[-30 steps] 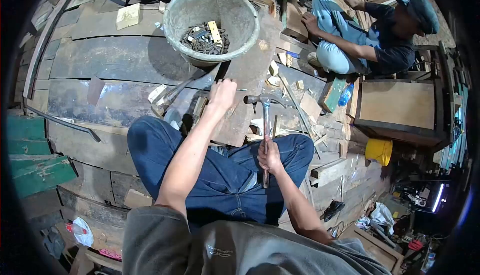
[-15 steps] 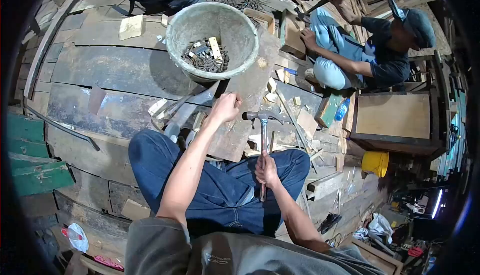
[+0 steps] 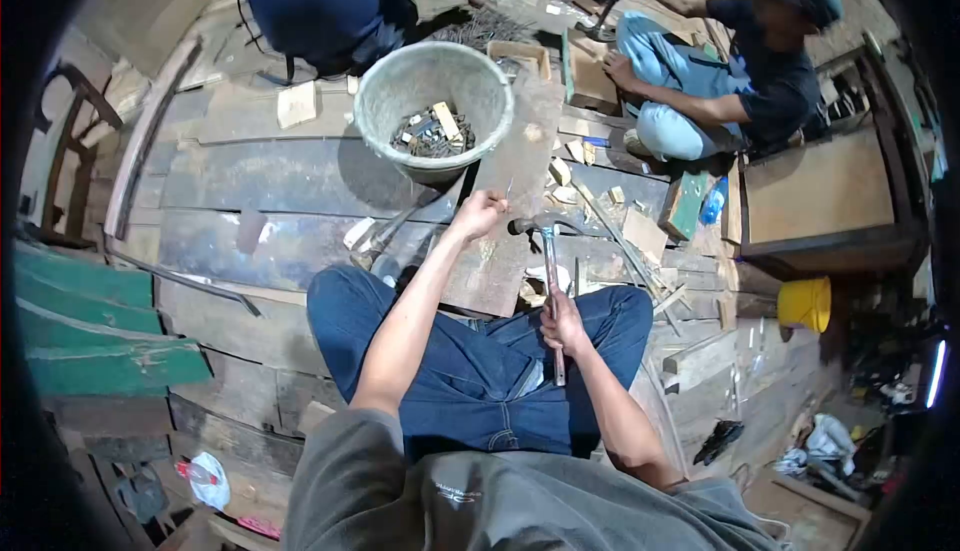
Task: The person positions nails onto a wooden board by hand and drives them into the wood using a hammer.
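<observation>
My right hand [image 3: 565, 326] is wrapped round the handle of a claw hammer [image 3: 551, 261], its head raised upright in front of my crossed legs. To the left of the hammer head, my left hand [image 3: 481, 215] pinches a thin nail [image 3: 509, 189] that sticks up from the fingertips. Below that hand lies a wooden board [image 3: 490, 276], stretching from my lap toward the bucket. Just beyond stands a grey bucket [image 3: 371, 101] with a pile of nails and metal bits [image 3: 432, 135] inside.
On the right a co-worker [image 3: 690, 91] sits holding another hammer [image 3: 605, 16] over a wooden box [image 3: 590, 76]. Another person's back [image 3: 320, 11] is at the top. Wood scraps [image 3: 645, 234], a cabinet [image 3: 820, 191], a yellow bucket [image 3: 805, 305] and green boards [image 3: 100, 331] lie around.
The view has shifted, so most things sit further right. My left hand now shows a nail at its fingertips. The co-worker's hammer has come down toward the wooden box.
</observation>
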Motion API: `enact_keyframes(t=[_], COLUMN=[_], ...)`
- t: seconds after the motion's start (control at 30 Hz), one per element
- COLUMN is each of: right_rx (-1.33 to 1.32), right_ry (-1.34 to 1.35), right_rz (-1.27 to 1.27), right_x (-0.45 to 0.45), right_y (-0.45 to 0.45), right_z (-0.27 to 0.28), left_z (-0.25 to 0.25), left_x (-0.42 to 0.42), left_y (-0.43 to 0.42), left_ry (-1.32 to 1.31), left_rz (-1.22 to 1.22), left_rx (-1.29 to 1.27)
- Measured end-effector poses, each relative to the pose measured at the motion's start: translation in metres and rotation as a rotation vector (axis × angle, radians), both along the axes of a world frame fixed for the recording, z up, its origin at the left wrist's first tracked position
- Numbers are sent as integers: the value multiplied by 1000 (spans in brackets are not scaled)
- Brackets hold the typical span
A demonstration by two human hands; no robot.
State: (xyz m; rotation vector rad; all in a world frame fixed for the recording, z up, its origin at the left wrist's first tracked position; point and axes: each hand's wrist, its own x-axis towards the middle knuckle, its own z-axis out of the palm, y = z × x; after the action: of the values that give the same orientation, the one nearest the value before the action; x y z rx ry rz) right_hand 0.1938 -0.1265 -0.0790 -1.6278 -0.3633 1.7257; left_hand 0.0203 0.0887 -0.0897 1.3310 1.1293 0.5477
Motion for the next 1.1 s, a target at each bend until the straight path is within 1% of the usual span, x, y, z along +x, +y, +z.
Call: enact_keyframes(t=[0.03,0.07,0.13,0.23,0.27,0.33,0.37,0.47,0.5,0.57,0.73,0.77,0.87,0.9,1.0,1.07,1.1], right_rx=[8,8,16,34,24,57,89,136,136,129,133,132,148,136,129,135,145], right_ry=[41,80,165,276,309,385,404,467,493,557,554,550,513,519,541,527,526], right_rz=[-18,-39,-18,-87,-75,-52,-34,-37,-44,-43,-66,-57,-53,-54,-72,-81,-78], right_x=[2,4,10,17,21,27,30,30,31,35,33,32,33,34,34,34,34], right_y=[1,-2,-2,-4,-3,-2,-1,-7,-9,-9,-12,-13,-9,-9,-8,-9,-10], right_z=[-2,-6,-1,1,-3,-9,-13,-13,-17,-26,-26,-26,-18,-16,-22,-25,-21], left_z=[18,19,12,18,36,46,37,9,7,6,-12,-25,-30,-30,-29,-26,-28], left_x=[4,5,11,19,24,35,41,49,57,61,70,68,77,76,78,73,67], left_y=[-3,-12,-42,-107,-132,-169,-179,-201,-207,-214,-211,-209,-207,-206,-209,-209,-204], left_ry=[-74,-234,-510,-573,-559,-601,-554,-391,-317,-271,-124,-136,-193,-235,-161,-179,-143], left_rz=[19,46,84,324,390,466,464,423,503,501,515,498,557,533,530,463,380], left_rx=[-170,-302,-444,-545,-555,-587,-558,-363,-315,-301,-233,-215,-183,-193,-160,-164,-144])
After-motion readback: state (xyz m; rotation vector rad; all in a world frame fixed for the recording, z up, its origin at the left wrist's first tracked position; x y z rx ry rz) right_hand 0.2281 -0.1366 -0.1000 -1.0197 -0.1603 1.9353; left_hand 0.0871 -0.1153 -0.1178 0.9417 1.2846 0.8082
